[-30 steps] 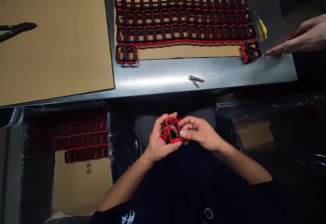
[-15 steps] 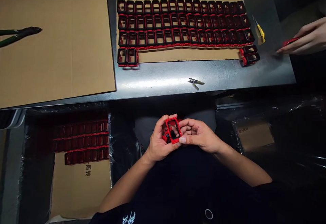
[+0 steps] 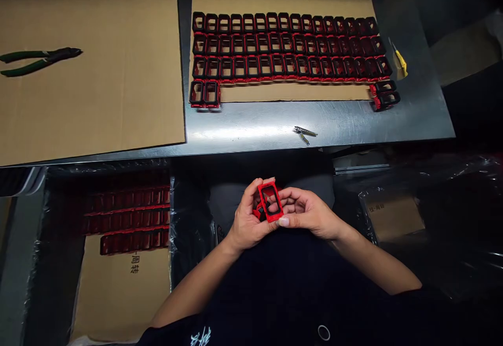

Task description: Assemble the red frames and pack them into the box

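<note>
Between my hands, in front of my body, is a red rectangular plastic frame (image 3: 279, 215) with a black inner rim. My left hand (image 3: 247, 220) is closed around its left side, fingertips at the top edge. The thumb of my right hand (image 3: 310, 212) presses the lower right corner, with its fingers curled behind the right side. A red and black portion shows behind the frame by my left palm; I cannot tell whether it is a separate piece. Rows of similar red and black frames (image 3: 251, 66) stand on cardboard on the metal table.
Small nippers (image 3: 304, 133) lie near the metal table's (image 3: 243, 131) front edge. Green-handled pliers (image 3: 43, 62) rest on the left cardboard (image 3: 98, 105). A yellow cutter (image 3: 400, 63) lies at right. Below left, a plastic-lined box holds more frames (image 3: 133, 242); a cardboard piece (image 3: 395, 217) lies at lower right.
The other person's hand with a red piece has left the right side of the view. My view has shifted slightly; both hands keep nearly the same hold on the frame.
</note>
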A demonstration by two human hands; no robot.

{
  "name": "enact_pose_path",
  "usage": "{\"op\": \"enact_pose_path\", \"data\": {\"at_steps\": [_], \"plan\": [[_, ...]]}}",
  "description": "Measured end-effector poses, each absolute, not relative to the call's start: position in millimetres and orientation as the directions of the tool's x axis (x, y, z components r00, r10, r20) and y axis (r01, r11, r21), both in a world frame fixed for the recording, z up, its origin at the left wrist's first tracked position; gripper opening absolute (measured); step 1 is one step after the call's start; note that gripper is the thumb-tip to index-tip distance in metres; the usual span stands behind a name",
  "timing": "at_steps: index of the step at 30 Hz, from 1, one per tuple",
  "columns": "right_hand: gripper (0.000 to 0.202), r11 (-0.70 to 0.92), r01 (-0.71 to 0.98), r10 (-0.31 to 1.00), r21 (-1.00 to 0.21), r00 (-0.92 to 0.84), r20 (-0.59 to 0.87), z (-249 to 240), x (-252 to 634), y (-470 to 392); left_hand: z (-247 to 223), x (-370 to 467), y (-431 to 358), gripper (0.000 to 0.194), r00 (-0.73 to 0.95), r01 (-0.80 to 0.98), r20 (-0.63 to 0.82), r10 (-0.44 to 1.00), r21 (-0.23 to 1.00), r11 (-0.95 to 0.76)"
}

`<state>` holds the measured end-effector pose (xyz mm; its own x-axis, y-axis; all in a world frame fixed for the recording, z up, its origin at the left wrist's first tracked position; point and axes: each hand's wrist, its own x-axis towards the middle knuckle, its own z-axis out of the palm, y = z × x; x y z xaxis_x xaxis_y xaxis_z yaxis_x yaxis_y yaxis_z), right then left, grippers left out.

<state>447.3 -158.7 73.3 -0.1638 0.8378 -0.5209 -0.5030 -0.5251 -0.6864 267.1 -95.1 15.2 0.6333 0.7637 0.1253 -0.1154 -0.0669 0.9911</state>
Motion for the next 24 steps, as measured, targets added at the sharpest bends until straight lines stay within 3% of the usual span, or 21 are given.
{"op": "enact_pose_path", "data": {"at_steps": [12,20,24], "plan": [[0.052,-0.544,-0.628,0.811,-0.557,-0.224,-0.54,67,446,-159,29,269,-94,0.085,0.61,-0.022,0.055,0.79,0.998,-0.052],[0.051,-0.549,-0.668,0.809,-0.503,-0.273,-0.52,59,447,-160,33,268,-89,0.089,0.631,-0.041,0.219,0.744,0.967,-0.25],[0.051,-0.553,-0.675,0.806,-0.489,-0.282,-0.521,57,447,-160,32,268,-88,0.087,0.635,-0.015,0.221,0.741,0.962,-0.274]]}}
